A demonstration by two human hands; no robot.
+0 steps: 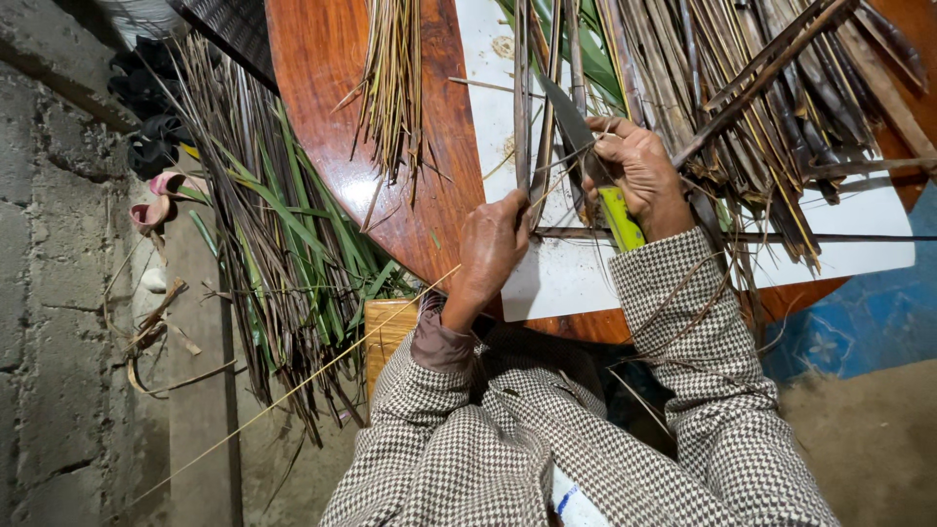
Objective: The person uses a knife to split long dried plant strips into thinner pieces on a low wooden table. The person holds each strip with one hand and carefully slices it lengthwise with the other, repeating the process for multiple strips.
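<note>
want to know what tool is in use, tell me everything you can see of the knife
The knife has a dark, narrow, pointed blade and a bright yellow-green handle that looks like plastic. The right hand grips it around the top of the handle, whose lower end sticks out toward the sleeve. The blade slants up and left over the white board, its tip against the dry leaf strip that the left hand holds.

1. A rough home craft workspace: bare concrete block wall (49, 244) at the left.
2. Dried leaf strips (283, 254) are heaped beside a round wooden table (332, 88).
3. Sandals (161, 195) lie at upper left.
</note>
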